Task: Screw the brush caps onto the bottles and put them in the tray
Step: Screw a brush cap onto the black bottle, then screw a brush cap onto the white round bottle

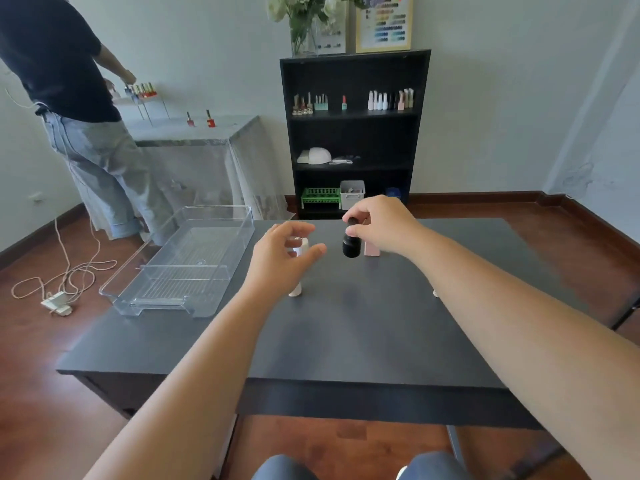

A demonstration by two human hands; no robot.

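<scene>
Here the right hand [382,225] pinches the black brush cap [352,222] atop the upright black bottle [351,247], long axis vertical. At its nine o'clock, the left hand [277,261] hovers loosely spread, empty, before a white bottle [302,247].

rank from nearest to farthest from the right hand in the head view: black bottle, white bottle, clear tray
1. black bottle: the right hand pinches its cap.
2. white bottle: left of the black one, between the left hand's fingers.
3. clear tray: far left on the table, at its edge.
</scene>
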